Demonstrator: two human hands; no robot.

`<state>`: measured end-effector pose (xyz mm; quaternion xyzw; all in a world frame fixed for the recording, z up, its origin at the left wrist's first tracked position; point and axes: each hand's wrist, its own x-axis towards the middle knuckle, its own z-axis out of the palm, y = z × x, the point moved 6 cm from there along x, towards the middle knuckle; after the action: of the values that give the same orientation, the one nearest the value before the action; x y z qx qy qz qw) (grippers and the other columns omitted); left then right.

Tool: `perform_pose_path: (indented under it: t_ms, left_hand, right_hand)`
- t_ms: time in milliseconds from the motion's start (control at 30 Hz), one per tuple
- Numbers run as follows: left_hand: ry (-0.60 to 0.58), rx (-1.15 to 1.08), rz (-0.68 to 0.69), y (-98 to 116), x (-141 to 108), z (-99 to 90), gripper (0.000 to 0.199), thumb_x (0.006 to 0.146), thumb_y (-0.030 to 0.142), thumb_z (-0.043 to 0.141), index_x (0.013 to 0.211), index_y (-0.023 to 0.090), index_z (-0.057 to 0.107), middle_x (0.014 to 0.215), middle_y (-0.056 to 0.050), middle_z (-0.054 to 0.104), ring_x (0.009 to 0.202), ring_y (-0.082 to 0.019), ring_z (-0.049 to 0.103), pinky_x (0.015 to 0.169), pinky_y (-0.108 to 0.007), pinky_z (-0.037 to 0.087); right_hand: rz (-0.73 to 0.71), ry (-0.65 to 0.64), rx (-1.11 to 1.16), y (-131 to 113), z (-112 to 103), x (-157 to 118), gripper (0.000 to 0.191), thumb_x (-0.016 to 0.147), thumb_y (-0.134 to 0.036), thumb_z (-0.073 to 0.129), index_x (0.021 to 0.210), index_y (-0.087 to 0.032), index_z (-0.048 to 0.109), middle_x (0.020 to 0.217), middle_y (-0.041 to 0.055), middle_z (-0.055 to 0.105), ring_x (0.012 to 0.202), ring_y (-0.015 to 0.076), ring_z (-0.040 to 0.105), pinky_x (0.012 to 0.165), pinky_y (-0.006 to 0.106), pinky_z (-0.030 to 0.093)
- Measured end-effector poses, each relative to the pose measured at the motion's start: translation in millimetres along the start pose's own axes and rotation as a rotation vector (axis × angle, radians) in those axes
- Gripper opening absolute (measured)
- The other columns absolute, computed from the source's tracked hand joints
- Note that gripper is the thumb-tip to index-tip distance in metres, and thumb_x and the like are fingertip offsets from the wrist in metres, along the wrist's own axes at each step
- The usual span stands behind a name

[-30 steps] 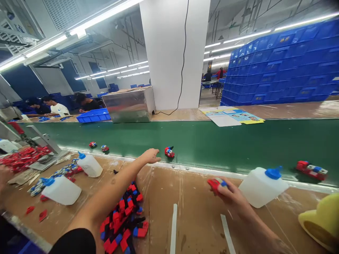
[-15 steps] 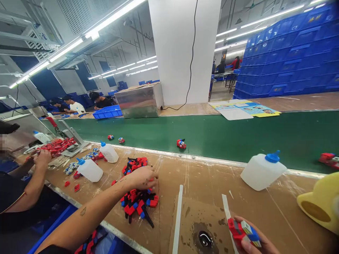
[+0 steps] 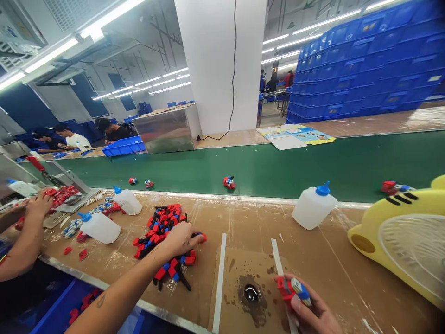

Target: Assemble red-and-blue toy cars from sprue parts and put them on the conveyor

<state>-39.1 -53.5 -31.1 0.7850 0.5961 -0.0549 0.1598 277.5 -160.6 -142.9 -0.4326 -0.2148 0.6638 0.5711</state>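
Over the right side of a pile of red, blue and black toy parts (image 3: 167,222) is my left hand (image 3: 182,239), its fingers closed on a small red and black part (image 3: 202,237). At the lower right, my right hand (image 3: 311,306) holds a red, white and blue toy piece (image 3: 294,291) between thumb and fingers. To the left of that hand, a dark round spot of liquid (image 3: 251,292) lies on cardboard between two white tape strips (image 3: 221,278).
White bottles with blue caps stand at the right (image 3: 313,206) and left (image 3: 100,227). A yellow fan (image 3: 403,232) sits at the right edge. Toys lie on the green belt (image 3: 257,171). A co-worker's hands (image 3: 40,204) are at far left.
My left hand has closed on a part at the pile's right side. The view has turned right, bringing more of the yellow fan into sight. My right hand still holds its toy piece.
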Motion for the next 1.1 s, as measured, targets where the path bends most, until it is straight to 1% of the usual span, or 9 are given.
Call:
perform_pose_path:
  t_ms: [167,300,400,467,567,667,867,967,1100]
  left_hand:
    - [-0.167,-0.196,0.226,37,22,30.0,0.035,0.092,0.04,0.052,0.085,0.018,0.078,0.062,0.002,0.068,0.057,-0.011,0.06,0.053,-0.017,0.04]
    - [-0.114,-0.229,0.266,48,41,35.6,0.028,0.081,0.038,0.069,0.101,0.018,0.075,0.076,0.0,0.069,0.07,-0.015,0.062,0.064,-0.02,0.045]
    - [0.107,-0.165,0.225,51,33,24.6,0.037,0.086,0.034,0.063,0.121,0.021,0.065,0.112,-0.008,0.066,0.106,-0.024,0.059,0.091,-0.03,0.044]
    - [0.206,-0.067,0.127,53,19,25.2,0.03,0.091,0.037,0.055,0.115,0.021,0.064,0.116,-0.011,0.062,0.11,-0.027,0.058,0.095,-0.036,0.043]
    - [0.106,0.011,-0.006,60,0,46.6,0.031,0.091,0.047,0.054,0.103,0.021,0.064,0.097,-0.01,0.066,0.094,-0.028,0.064,0.081,-0.035,0.047]
    - [0.037,0.025,-0.019,71,-8,62.5,0.026,0.089,0.037,0.056,0.11,0.022,0.061,0.099,-0.009,0.066,0.094,-0.029,0.066,0.078,-0.034,0.047]
    - [0.042,0.15,-0.043,74,6,61.1,0.032,0.084,0.017,0.048,0.115,0.017,0.059,0.098,-0.012,0.065,0.091,-0.029,0.067,0.074,-0.034,0.048]
    - [0.027,0.153,-0.067,70,18,56.5,0.018,0.085,0.021,0.049,0.096,0.015,0.063,0.096,-0.014,0.065,0.091,-0.03,0.066,0.076,-0.036,0.048]
    - [0.084,0.028,0.012,73,24,40.0,0.018,0.083,0.019,0.053,0.098,0.02,0.063,0.098,-0.008,0.063,0.093,-0.024,0.064,0.081,-0.031,0.048]
  right_hand:
    - [-0.046,-0.006,-0.028,-2,14,-8,0.046,0.064,-0.039,0.089,0.106,-0.025,0.075,0.09,0.0064,0.073,0.061,0.0153,0.052,0.05,0.024,0.044]
    - [-0.057,0.006,-0.082,3,7,-10,0.05,0.063,-0.043,0.088,0.108,-0.026,0.075,0.096,0.0072,0.073,0.071,0.0194,0.06,0.056,0.026,0.048]
    - [-0.094,0.062,-0.17,4,-4,-12,0.049,0.06,-0.046,0.089,0.103,-0.025,0.076,0.102,0.0088,0.074,0.093,0.0277,0.064,0.076,0.034,0.053]
    - [-0.101,0.084,-0.186,6,-8,-11,0.051,0.06,-0.048,0.089,0.104,-0.025,0.076,0.104,0.0093,0.075,0.1,0.0302,0.064,0.087,0.038,0.051]
    - [-0.078,0.061,-0.099,10,-9,-7,0.05,0.067,-0.05,0.085,0.109,-0.025,0.075,0.108,0.0101,0.074,0.1,0.0287,0.065,0.085,0.037,0.052]
    - [-0.061,-0.03,0.006,11,-4,-2,0.046,0.077,-0.058,0.073,0.107,-0.023,0.076,0.102,0.0126,0.075,0.087,0.0274,0.067,0.072,0.036,0.054]
    - [-0.074,-0.149,-0.03,4,-1,-4,0.056,0.071,-0.051,0.082,0.12,-0.029,0.07,0.118,0.011,0.071,0.111,0.0294,0.062,0.097,0.041,0.046]
    - [-0.1,-0.211,-0.032,0,5,-8,0.074,0.064,-0.05,0.087,0.13,-0.029,0.062,0.115,0.0106,0.071,0.108,0.0285,0.063,0.097,0.039,0.045]
    - [-0.096,-0.214,-0.051,-2,7,-8,0.071,0.06,-0.05,0.088,0.123,-0.024,0.067,0.113,0.0129,0.071,0.105,0.0295,0.064,0.094,0.039,0.047]
